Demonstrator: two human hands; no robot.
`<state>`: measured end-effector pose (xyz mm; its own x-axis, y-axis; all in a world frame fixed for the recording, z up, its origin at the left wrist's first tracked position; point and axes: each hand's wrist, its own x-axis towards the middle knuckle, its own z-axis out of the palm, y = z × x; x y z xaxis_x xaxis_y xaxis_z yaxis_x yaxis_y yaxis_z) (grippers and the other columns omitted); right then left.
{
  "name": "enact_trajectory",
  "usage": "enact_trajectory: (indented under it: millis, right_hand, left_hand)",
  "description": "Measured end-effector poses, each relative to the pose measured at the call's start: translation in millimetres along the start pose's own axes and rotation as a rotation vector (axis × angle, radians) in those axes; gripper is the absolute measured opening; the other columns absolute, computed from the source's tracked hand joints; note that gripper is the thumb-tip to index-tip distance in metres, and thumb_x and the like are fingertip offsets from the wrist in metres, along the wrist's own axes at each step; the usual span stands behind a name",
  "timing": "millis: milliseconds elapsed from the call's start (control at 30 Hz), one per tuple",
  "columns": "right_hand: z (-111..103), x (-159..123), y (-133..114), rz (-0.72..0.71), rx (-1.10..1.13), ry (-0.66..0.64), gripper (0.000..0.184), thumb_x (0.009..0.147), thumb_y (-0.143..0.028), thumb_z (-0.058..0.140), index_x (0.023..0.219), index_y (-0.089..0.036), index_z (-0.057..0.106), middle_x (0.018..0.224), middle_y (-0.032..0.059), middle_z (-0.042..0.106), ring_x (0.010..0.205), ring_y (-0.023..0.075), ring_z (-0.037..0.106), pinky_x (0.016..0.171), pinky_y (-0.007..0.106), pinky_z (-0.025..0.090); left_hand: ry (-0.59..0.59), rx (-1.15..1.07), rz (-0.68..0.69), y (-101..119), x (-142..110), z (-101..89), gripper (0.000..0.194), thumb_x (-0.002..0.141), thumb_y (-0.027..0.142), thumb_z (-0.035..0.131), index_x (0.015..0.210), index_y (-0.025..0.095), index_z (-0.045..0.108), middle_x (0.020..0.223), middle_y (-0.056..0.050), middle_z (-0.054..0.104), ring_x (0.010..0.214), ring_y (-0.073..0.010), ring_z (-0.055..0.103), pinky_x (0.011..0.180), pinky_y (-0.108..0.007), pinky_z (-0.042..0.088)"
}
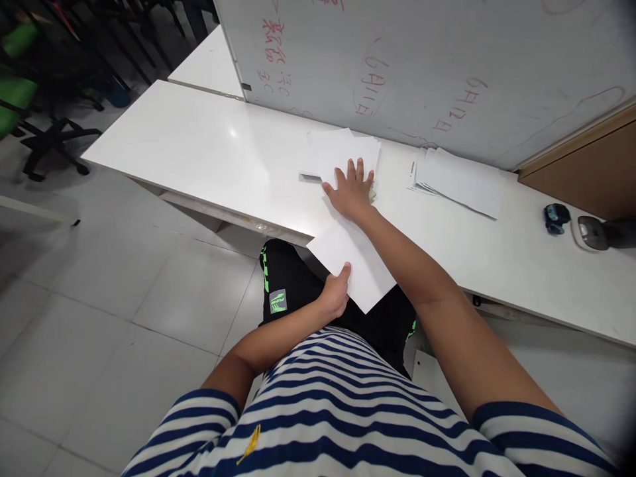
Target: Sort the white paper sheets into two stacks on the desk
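Observation:
My left hand (336, 293) grips the edge of a white sheet of paper (365, 265), thumb on top and the other fingers underneath. That sheet juts over the front edge of the white table (209, 152), above my lap. Farther in, my right hand (354, 189) lies with fingers spread on a loose pile of white papers (332, 149). The pile's sheets are unevenly stacked, and a thin grey edge shows at its left front corner. Something pale beneath my right palm is mostly hidden.
Right of my hand lies another stack of papers (460, 179). Beyond it are a small dark blue object (556, 217) and a grey-black device (592, 232) beside a brown panel (586, 159). A whiteboard (422, 59) with red writing stands behind the table. A green chair (20, 99) is at far left.

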<state>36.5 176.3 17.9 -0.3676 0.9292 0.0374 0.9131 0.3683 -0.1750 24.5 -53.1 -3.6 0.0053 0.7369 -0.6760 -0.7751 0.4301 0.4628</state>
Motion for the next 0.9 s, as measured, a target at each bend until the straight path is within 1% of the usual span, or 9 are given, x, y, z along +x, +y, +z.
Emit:
enact_trajectory:
  millis: [367,467,533,600,667,700,733,800,900]
  right_hand:
    - [-6.4,-6.6,-7.5,0.014,-0.032,-0.041,0.083,0.09,-0.068,-0.001,0.151,-0.019,0.026,0.161,0.0121,0.011,0.147,0.0361,-0.005,0.111,0.066,-0.003]
    - [-7.9,-7.1,-9.1,0.028,-0.02,-0.044,0.084,0.089,-0.069,-0.001,0.151,-0.018,0.027,0.161,0.0125,0.012,0.147,0.0354,-0.004,0.111,0.065,-0.003]
    - [-8.0,-6.9,-9.7,0.037,-0.008,-0.045,0.084,0.089,-0.068,0.0,0.151,-0.018,0.026,0.161,0.0126,0.012,0.147,0.0351,-0.004,0.111,0.065,-0.003]
    - [-7.7,-6.1,-10.0,0.039,0.011,-0.047,0.084,0.089,-0.069,0.001,0.151,-0.018,0.025,0.161,0.0124,0.011,0.147,0.0346,-0.004,0.112,0.064,-0.002]
    - [-7.5,-5.2,-10.2,0.036,0.027,-0.048,0.084,0.089,-0.07,0.002,0.151,-0.018,0.025,0.161,0.0125,0.011,0.147,0.0337,-0.004,0.112,0.062,-0.002]
    - [-7.6,-4.8,-10.3,0.037,0.034,-0.046,0.084,0.089,-0.07,0.003,0.151,-0.018,0.025,0.161,0.0129,0.011,0.148,0.0334,-0.003,0.113,0.062,-0.001]
    - [-7.8,-4.6,-10.4,0.037,0.039,-0.042,0.084,0.089,-0.07,0.004,0.151,-0.017,0.025,0.161,0.0134,0.011,0.148,0.0331,-0.003,0.113,0.061,-0.001]
    - [-8.6,-4.9,-10.5,0.035,0.047,-0.035,0.083,0.09,-0.069,0.007,0.152,-0.016,0.024,0.161,0.0146,0.011,0.148,0.0331,-0.003,0.113,0.061,0.0]
    - [-10.3,-7.5,-10.8,0.036,0.044,-0.049,0.08,0.091,-0.066,0.011,0.152,-0.016,0.024,0.161,0.0145,0.011,0.148,0.0334,-0.003,0.113,0.061,0.0]
  left_hand:
    - [-0.015,0.002,-0.019,4.9,-2.1,-0.1,0.035,0.084,0.038,0.068,0.107,0.011,0.065,0.112,-0.015,0.07,0.106,-0.0266,0.066,0.101,-0.042,0.049]
    - [-0.084,-0.007,-0.007,16.8,-3.1,-15.3,0.035,0.082,0.034,0.07,0.109,0.013,0.063,0.112,-0.014,0.069,0.108,-0.025,0.065,0.104,-0.041,0.047]
    - [-0.045,0.024,0.039,29.2,-5.3,-32.1,0.033,0.082,0.034,0.069,0.109,0.016,0.061,0.114,-0.012,0.068,0.111,-0.0237,0.063,0.106,-0.041,0.044]
    - [0.141,0.1,0.133,44.4,-9.0,-48.7,0.035,0.083,0.034,0.068,0.113,0.02,0.056,0.12,-0.01,0.064,0.118,-0.021,0.059,0.108,-0.039,0.041]
    - [0.302,0.235,0.326,62.1,-14.0,-57.9,0.037,0.086,0.036,0.065,0.119,0.026,0.052,0.133,-0.007,0.055,0.129,-0.0185,0.049,0.112,-0.035,0.035]
    - [0.334,0.333,0.448,71.9,-16.6,-57.8,0.038,0.088,0.037,0.063,0.122,0.027,0.05,0.138,-0.007,0.051,0.133,-0.0181,0.044,0.113,-0.034,0.033]
    - [0.331,0.448,0.573,82.3,-18.8,-53.9,0.038,0.089,0.039,0.06,0.124,0.028,0.049,0.142,-0.007,0.047,0.136,-0.0186,0.04,0.114,-0.034,0.031]
    - [0.237,0.698,0.794,103.9,-20.1,-34.4,0.036,0.092,0.043,0.053,0.125,0.027,0.05,0.145,-0.007,0.044,0.137,-0.0206,0.038,0.115,-0.036,0.029]
    - [0.015,1.049,1.034,134.2,-7.0,17.7,0.03,0.094,0.042,0.049,0.117,0.026,0.057,0.14,-0.007,0.049,0.138,-0.0223,0.036,0.117,-0.04,0.022]
